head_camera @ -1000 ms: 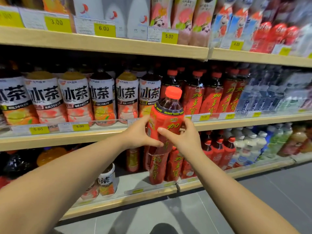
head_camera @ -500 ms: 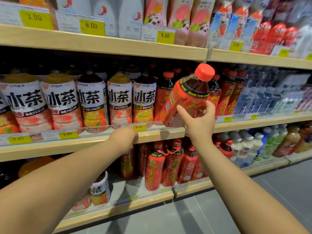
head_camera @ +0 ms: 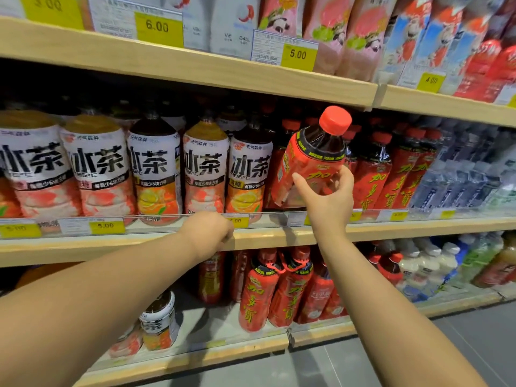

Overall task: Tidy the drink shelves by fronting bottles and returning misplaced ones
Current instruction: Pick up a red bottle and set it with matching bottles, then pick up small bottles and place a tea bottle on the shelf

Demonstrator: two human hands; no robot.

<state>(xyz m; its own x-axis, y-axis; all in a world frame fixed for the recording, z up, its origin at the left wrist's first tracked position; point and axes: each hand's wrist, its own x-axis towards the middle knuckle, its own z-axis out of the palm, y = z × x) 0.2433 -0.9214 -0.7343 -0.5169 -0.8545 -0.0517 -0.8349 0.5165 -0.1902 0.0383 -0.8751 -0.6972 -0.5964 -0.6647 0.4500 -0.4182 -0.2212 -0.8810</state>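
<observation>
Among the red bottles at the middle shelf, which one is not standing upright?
The red bottle in the right hand: it tilts, cap toward the right, while the others stand upright.

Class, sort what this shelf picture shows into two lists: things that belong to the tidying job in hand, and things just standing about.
In the job: red-capped bottle, tilted, held by the right hand; matching red bottles on the middle shelf; left hand at that shelf's edge.
Standing about: white-label tea bottles; pink bottles above; water bottles; price tags.
</observation>
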